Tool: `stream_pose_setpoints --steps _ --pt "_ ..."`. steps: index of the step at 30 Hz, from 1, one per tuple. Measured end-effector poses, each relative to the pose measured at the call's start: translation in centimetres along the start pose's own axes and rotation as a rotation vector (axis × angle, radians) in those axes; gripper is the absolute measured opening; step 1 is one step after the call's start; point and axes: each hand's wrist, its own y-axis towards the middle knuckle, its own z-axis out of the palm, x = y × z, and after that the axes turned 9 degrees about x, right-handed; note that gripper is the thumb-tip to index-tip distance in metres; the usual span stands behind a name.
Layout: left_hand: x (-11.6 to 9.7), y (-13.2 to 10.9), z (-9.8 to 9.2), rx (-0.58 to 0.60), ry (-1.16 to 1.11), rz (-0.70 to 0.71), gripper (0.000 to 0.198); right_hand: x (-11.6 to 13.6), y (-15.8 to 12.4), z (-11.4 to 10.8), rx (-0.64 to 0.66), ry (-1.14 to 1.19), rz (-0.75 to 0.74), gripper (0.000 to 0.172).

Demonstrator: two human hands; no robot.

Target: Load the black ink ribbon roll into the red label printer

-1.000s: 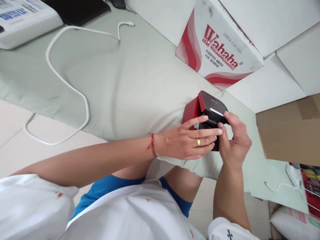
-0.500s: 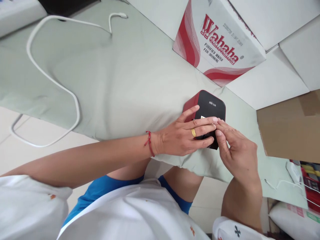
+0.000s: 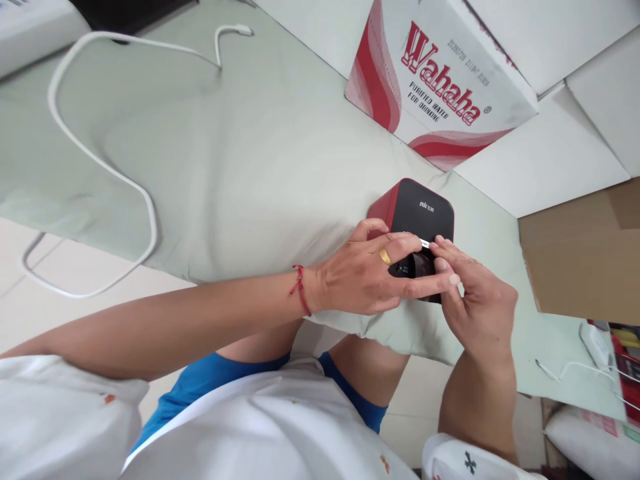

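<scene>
A small boxy device with a black top and red sides lies on the cloth-covered table. A thin white strip crosses its top, and a dark glossy part shows below the strip. My left hand, with a gold ring and red string bracelet, bends over the device's near left side. One of its fingers stretches right to my right hand's thumb. My right hand closes on the device's right edge, its index fingertip at the strip's end. Exactly what lies under both sets of fingertips is partly hidden.
A Wahaha water carton stands behind the device, among white boxes. A brown cardboard box is at the right. One white cable loops across the left of the table; another thin cable lies at lower right.
My left fingers have lifted and spread, uncovering the white strip and the dark part beneath. One left finger has extended further right. My right hand stays at the device's right edge.
</scene>
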Motion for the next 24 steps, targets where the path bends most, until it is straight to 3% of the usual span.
stream_pose_setpoints --steps 4,7,11,16,18,24 --pt "1.0 -0.3 0.0 -0.076 -0.161 -0.014 0.062 -0.3 -0.4 1.6 -0.111 0.109 0.034 0.029" --pt "2.1 -0.4 -0.2 -0.123 -0.339 -0.105 0.067 -0.2 -0.9 1.9 -0.108 0.133 0.014 0.034" --pt "3.5 -0.3 -0.6 -0.008 -0.611 -0.261 0.075 0.4 -1.3 0.7 -0.011 0.151 -0.070 0.041" --pt "4.4 -0.2 -0.7 0.084 -0.968 -0.472 0.091 1.2 -2.0 -0.5 0.265 -0.030 -0.171 0.081" --pt "4.7 -0.3 -0.4 0.092 -1.067 -0.523 0.095 1.3 -2.6 -0.2 0.295 -0.070 -0.187 0.089" --pt "4.8 -0.2 0.8 0.065 -1.224 -0.555 0.102 1.3 -4.2 0.9 0.031 -0.026 -0.175 0.068"
